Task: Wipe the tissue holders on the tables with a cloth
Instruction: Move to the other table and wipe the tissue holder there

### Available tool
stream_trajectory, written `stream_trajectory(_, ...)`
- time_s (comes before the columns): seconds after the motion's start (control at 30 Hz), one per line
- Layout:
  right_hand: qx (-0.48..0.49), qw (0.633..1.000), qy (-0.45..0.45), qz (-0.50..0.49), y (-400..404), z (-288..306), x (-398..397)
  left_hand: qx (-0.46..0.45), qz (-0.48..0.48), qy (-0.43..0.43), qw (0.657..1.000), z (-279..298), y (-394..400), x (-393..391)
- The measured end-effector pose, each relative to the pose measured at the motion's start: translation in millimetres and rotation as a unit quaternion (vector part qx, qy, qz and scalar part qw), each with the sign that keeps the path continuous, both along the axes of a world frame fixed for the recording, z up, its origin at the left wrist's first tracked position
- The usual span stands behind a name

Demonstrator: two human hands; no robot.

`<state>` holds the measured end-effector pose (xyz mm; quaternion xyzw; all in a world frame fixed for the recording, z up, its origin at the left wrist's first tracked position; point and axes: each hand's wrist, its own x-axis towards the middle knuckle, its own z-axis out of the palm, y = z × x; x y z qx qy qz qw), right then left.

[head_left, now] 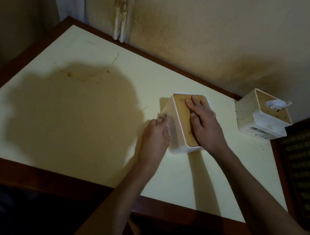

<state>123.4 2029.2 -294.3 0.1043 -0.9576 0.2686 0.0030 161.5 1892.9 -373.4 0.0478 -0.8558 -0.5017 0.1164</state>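
Tissue holders, 2 in the head view, both white-bodied with a brown lid. Holder 1, the near tissue holder (175,125), stands on the pale yellow table (80,132) right of its middle, between the person's 2 hands. Holder 2, the far tissue holder (256,121), sits well apart at the table's right back corner beside the wall (206,40), lid tilted toward the camera, with 1 white tissue (276,104) poking from its slot and 1 label on its lower side. Cloth (162,117), 1, pale, only a small bunched part visible at the fingertips of the left hand. Left hand (155,135), fingers curled and pinched around the cloth, pressing it against the left side wall of the near tissue holder. Right hand (205,122), fingers straight and slightly spread, resting flat on the brown lid of the near tissue holder; it grips nothing. Table, 1, with a dark brown border, orange-brown stains near its back left, and 1 broad shadow over its left half. Pale rods (119,23), 2, hang side by side against the wall above the table's back edge. Dark patterned surface (302,166), 1, at the right edge beside the table; too dim to identify.
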Motion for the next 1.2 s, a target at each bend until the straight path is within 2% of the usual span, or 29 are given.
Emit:
stream_trajectory(0.2, -0.002, 1.0, 0.002, 0.003, 0.7, -1.2, -1.1, 0.069, 0.027, 0.047, 0.996, 2.1, 21.8, 55.1)
stream_trajectory(0.4, -0.001, 1.0, -0.01, -0.002, -1.0, -0.8, 0.0, 0.079, 0.026, 0.056, 0.995, 1.2, 6.1, 51.3)
stream_trajectory(0.53, 0.006, 1.0, -0.014, -0.004, -0.6, 0.0, 0.2, 0.204, 0.004, -0.001, 0.979, 9.3, 1.9, 56.9)
stream_trajectory(0.6, 0.003, 1.0, -0.013, -0.005, 1.6, 0.3, -0.3, 0.196, -0.034, 0.001, 0.98, 7.5, 0.2, 61.8)
stream_trajectory(0.67, 0.001, 1.0, -0.013, -0.006, 2.6, 0.8, -1.5, 0.139, -0.048, 0.021, 0.989, 1.5, 0.1, 61.7)
stream_trajectory(0.87, 0.021, 0.999, -0.028, 0.001, 1.3, 1.7, -0.3, 0.109, -0.016, 0.011, 0.994, -4.7, -5.5, 53.7)
stream_trajectory(0.93, 0.018, 0.999, -0.029, 0.02, 1.6, 3.1, 0.7, 0.143, -0.006, 0.006, 0.99, -1.4, -9.9, 51.1)
stream_trajectory(1.03, -0.011, 0.997, -0.041, 0.059, 6.9, 5.6, 0.0, 0.253, 0.015, -0.042, 0.966, 7.0, -22.4, 44.9)
stream_trajectory(1.13, -0.073, 0.992, -0.079, 0.06, 11.9, 14.9, -3.3, 0.228, 0.031, -0.064, 0.971, 11.4, -43.3, 35.7)
stream_trajectory(1.2, -0.079, 0.994, -0.067, 0.027, 8.2, 21.4, -4.8, 0.232, 0.03, -0.062, 0.97, 13.0, -57.3, 28.8)
